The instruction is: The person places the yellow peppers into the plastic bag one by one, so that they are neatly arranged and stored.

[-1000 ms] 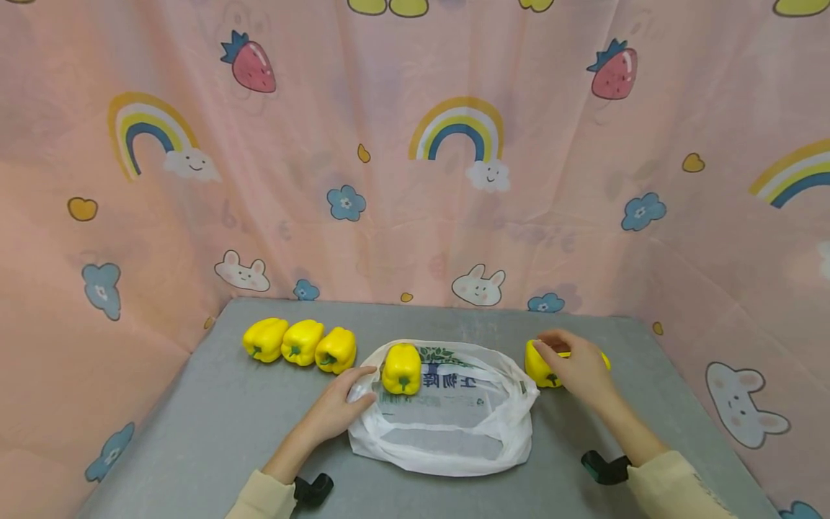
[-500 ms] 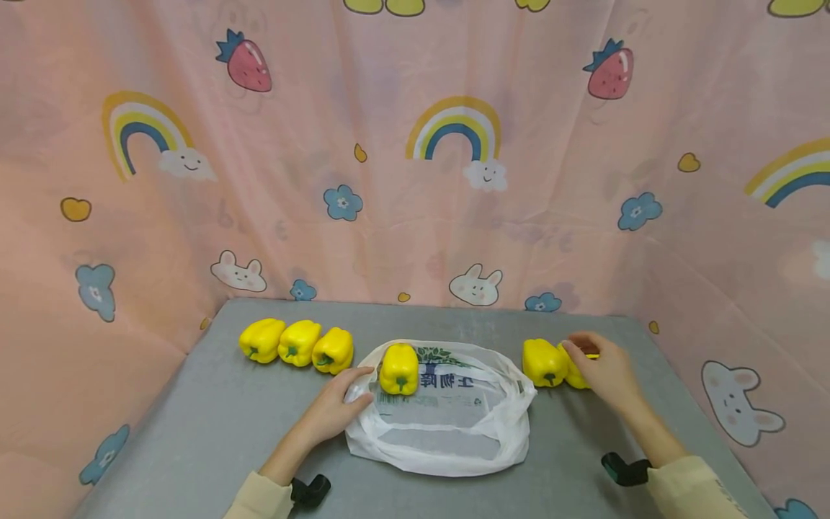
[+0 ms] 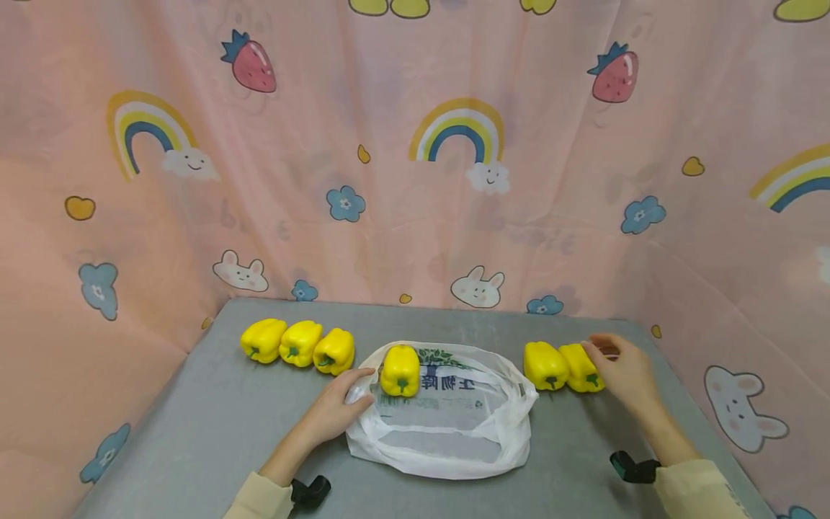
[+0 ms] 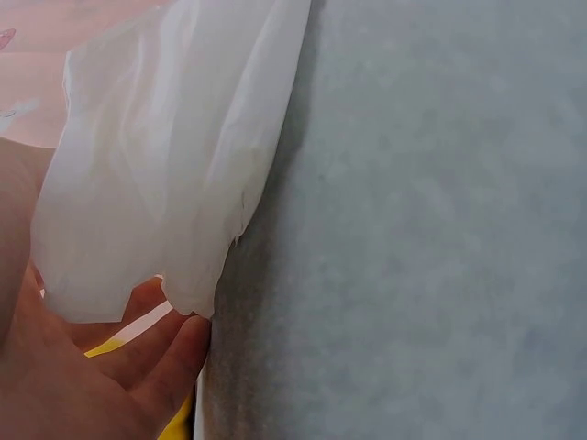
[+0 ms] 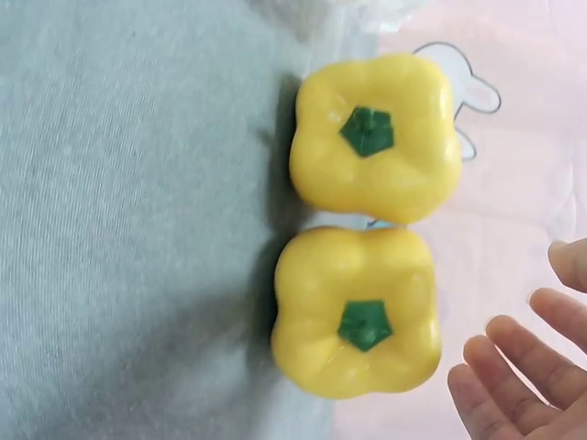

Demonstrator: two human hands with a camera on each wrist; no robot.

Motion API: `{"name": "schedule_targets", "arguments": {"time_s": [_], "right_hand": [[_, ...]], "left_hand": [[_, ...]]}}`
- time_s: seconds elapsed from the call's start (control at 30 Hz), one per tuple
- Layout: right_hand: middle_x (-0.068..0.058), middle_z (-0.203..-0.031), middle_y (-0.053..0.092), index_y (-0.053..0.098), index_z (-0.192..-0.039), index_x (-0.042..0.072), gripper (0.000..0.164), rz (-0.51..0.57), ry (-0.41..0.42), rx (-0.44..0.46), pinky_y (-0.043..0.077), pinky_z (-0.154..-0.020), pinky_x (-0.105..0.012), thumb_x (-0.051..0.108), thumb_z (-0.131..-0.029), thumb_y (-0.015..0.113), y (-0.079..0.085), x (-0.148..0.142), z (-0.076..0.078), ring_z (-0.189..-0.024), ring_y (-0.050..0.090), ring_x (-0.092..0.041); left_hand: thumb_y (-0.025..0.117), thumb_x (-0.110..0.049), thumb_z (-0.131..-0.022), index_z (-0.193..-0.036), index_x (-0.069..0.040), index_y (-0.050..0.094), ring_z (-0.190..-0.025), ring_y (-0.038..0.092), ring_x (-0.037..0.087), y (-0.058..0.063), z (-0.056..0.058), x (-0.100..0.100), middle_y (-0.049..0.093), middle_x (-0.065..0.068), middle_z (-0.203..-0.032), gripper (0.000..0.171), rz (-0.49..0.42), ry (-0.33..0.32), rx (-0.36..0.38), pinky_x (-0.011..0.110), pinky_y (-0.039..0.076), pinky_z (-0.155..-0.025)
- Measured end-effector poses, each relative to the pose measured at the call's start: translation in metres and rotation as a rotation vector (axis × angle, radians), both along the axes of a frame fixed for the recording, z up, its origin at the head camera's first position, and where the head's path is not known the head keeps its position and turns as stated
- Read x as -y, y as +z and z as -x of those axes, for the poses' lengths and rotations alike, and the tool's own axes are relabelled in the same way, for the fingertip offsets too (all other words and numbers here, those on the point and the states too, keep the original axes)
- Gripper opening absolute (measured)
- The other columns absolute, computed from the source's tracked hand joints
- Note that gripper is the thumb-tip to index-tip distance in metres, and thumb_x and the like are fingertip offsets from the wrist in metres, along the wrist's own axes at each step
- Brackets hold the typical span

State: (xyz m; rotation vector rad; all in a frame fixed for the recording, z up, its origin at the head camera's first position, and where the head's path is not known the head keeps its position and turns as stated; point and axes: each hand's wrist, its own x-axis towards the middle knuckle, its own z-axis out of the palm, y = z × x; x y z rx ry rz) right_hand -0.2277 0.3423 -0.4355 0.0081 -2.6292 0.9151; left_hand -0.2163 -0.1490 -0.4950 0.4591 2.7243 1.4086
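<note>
A white plastic bag (image 3: 454,461) with green and blue print lies with its mouth spread. A yellow bell pepper (image 3: 400,370) shows inside the mouth at the left. My left hand (image 3: 337,404) holds the bag's left rim; in the left wrist view, the bag's film (image 4: 174,165) hangs over part of the fingers. Right of the bag, two yellow bell peppers stand side by side, a nearer one (image 3: 545,365) and an outer one (image 3: 581,367). Just right of the outer pepper is my right hand (image 3: 625,371). Its fingers (image 5: 523,367) are spread, with nothing held.
Left of the bag, three yellow bell peppers (image 3: 300,344) stand in a row on the grey table (image 3: 246,411). A pink printed curtain (image 3: 389,238) closes off the back and sides. A black wrist-worn device (image 3: 635,468) sits below my right hand.
My right hand has moved rightward, from over the nearer right pepper to beyond the outer one, uncovering both. The left hand, bag and peppers stay put.
</note>
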Motion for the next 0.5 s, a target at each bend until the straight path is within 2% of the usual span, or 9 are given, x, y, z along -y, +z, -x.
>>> {"name": "schedule_targets", "arguments": {"time_s": [0.3,0.5], "right_hand": [[-0.035,-0.13,0.055,0.056,-0.133,-0.011,0.055,-0.008,0.022,0.073,0.047,-0.094,-0.065,0.036,-0.105,0.056,-0.006,-0.011,0.004,-0.114,0.053,-0.05],[-0.035,-0.133,0.052,0.055,-0.134,-0.01,0.06,-0.02,0.006,0.145,0.046,-0.093,-0.066,0.041,-0.104,0.056,-0.016,-0.019,0.006,-0.117,0.05,-0.05]], "left_hand": [[0.069,-0.023,-0.098,-0.144,-0.017,0.057,-0.141,0.043,0.035,-0.002,0.002,0.0,0.052,0.011,-0.148,0.048,-0.001,0.008,0.02,0.061,0.032,-0.115],[0.069,-0.023,-0.098,-0.144,-0.016,0.057,-0.141,0.044,0.034,-0.002,0.002,0.0,0.052,0.01,-0.148,0.048,-0.007,0.01,0.023,0.06,0.032,-0.115]]}}
